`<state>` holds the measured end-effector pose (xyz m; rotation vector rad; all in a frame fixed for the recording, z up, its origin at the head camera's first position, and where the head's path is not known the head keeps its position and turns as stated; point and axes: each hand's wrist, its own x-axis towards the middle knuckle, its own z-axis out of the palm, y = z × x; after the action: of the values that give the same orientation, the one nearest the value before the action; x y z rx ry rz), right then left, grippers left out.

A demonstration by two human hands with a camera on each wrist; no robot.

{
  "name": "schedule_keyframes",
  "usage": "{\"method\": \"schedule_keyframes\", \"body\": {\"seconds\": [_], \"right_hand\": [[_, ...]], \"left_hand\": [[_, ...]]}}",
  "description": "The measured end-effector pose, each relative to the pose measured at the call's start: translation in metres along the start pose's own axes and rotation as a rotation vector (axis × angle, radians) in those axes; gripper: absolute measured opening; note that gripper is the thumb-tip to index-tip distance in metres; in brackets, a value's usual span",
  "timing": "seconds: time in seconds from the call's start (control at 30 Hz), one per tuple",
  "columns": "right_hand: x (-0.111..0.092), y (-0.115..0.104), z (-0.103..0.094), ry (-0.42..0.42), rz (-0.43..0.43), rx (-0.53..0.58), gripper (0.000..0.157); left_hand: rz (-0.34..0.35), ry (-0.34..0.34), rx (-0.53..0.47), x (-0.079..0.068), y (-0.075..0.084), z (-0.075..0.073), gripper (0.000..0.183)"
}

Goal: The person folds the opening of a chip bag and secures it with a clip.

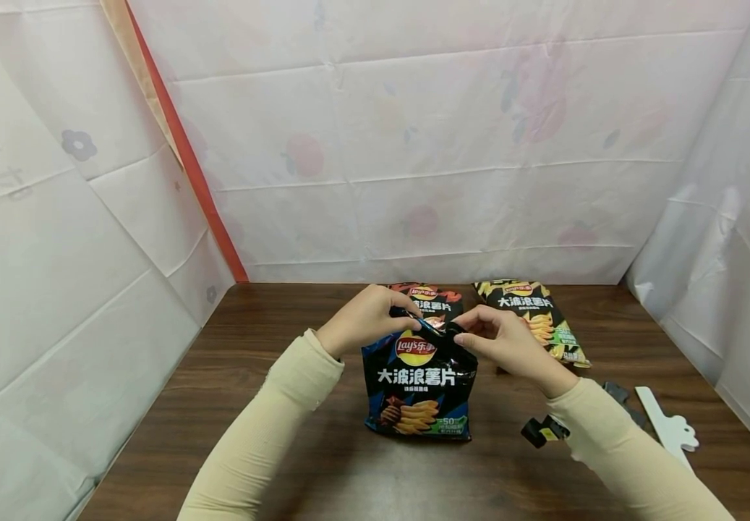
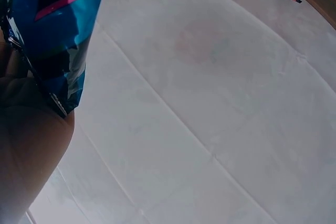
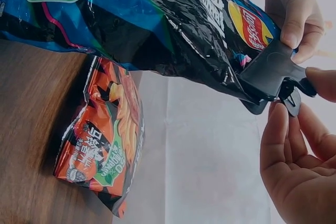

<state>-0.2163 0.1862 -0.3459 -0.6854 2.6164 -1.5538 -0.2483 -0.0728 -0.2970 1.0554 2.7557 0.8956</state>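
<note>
Your left hand [image 1: 360, 318] pinched the folded top of the blue crisp bag [image 1: 419, 387], upright at the table's [image 1: 283, 434] middle; your right hand [image 1: 503, 340] pinched the black clip [image 3: 273, 77] astride it. Seating the clip squarely across the fold would have been advisable.

The black-and-blue chip bag [image 1: 419, 387] wears a black clip [image 3: 273, 74]; neighbouring bags are orange [image 3: 105, 140] and yellow-green [image 1: 534, 315].

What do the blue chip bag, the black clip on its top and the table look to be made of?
Blue chip bag: thin glossy plastic film, likely foil-lined; it crinkles and throws sharp highlights.
Black clip: apparently rigid moulded plastic, smooth semi-matte, with soft reflections; the right hand pinches it while the left hand grips the bag top.
Table: dark wood or wood-look laminate with visible grain.
</note>
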Motion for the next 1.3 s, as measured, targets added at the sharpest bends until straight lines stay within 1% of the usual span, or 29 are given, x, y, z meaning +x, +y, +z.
{"method": "schedule_keyframes", "body": {"seconds": [0.17, 0.33, 0.47, 0.53, 0.73, 0.87, 1.07, 1.2, 1.3], "right_hand": [[-0.001, 0.002, 0.0, 0.0, 0.013, 0.013, 0.025], [-0.002, 0.003, 0.001, 0.017, 0.021, 0.003, 0.029], [-0.003, 0.006, 0.002, 0.031, 0.025, 0.032, 0.034], [-0.004, 0.008, 0.003, 0.036, 0.014, 0.054, 0.036], [-0.009, 0.015, 0.004, 0.055, -0.072, 0.11, 0.037], [-0.013, 0.019, 0.006, 0.075, -0.085, 0.154, 0.039], [-0.023, 0.033, 0.013, 0.107, -0.033, 0.201, 0.045], [-0.028, 0.042, 0.022, 0.107, -0.004, 0.223, 0.046], [-0.032, 0.046, 0.028, 0.098, 0.041, 0.221, 0.049]], "left_hand": [[-0.005, -0.003, -0.004, 0.001, -0.001, 0.001, 0.015], [-0.004, -0.002, 0.0, 0.001, -0.001, 0.001, 0.015], [-0.004, 0.002, 0.013, 0.001, -0.001, 0.001, 0.015], [-0.005, 0.002, 0.019, 0.001, -0.002, 0.001, 0.016], [0.002, 0.002, 0.02, 0.001, -0.001, 0.002, 0.016], [0.0, 0.012, 0.021, 0.001, -0.001, 0.003, 0.015], [0.004, 0.013, 0.025, 0.0, -0.001, 0.003, 0.017], [0.007, 0.011, 0.027, 0.001, -0.002, 0.003, 0.018], [0.007, 0.011, 0.028, 0.001, -0.001, 0.003, 0.018]]}}
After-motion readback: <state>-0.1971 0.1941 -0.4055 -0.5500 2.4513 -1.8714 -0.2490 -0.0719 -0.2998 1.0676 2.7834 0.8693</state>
